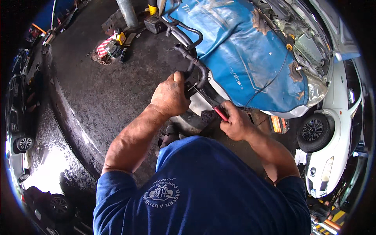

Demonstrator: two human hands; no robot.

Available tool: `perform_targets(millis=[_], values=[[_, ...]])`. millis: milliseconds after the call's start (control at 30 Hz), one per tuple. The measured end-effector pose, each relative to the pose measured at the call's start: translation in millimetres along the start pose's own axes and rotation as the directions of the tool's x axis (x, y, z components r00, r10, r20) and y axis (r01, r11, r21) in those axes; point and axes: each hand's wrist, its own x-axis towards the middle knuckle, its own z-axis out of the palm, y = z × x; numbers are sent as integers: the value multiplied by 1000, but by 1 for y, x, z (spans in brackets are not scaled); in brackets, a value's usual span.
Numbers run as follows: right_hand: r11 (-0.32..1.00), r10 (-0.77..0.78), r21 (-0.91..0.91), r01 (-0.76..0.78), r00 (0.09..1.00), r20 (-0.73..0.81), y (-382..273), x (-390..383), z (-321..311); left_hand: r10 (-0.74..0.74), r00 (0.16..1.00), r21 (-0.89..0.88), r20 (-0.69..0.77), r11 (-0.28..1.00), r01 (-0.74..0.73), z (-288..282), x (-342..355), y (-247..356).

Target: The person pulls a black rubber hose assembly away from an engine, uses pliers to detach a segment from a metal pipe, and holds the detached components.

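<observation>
My left hand (171, 94) is closed on a black hose assembly (201, 74) with branched hoses and fittings, its thumb pointing up along the hose. My right hand (235, 121) is wrapped round a red-handled tool (220, 112), whose metal end reaches up-left to the dark fitting beside my left hand, at the lower bend of the hose. The exact form of that end is too small to tell. Behind the hoses a blue protective cover (250, 70) drapes over the white car's front, with a thin black cable lying across it.
An open engine bay (305, 51) lies upper right; a white vehicle with a wheel (313, 131) stands right. A grey post (127, 13), black box (152, 25), red-striped item (105, 49) with small objects, and an orange-labelled box (279, 123) are on the floor. Other cars (21, 145) line the left.
</observation>
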Motion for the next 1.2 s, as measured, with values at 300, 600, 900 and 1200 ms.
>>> perform_targets(millis=[300, 600, 900, 1200], values=[[955, -295, 33, 295, 955, -17, 14, 11, 5, 185, 977, -319, 110, 937, -141, -17, 0, -14], [995, -100, 22, 98, 983, 151, 2, 6, -18, 67, 989, -231, 130, 972, -35, -11, -1, -17], [984, 63, 152, -92, 981, 185, 1, 15, -13, 8, 1000, 102, -6, 995, -7, -10, -5, -3], [939, 244, -278, -201, 961, 128, -14, 31, -9, 43, 997, 113, -64, 993, -35, -11, -3, -2]])
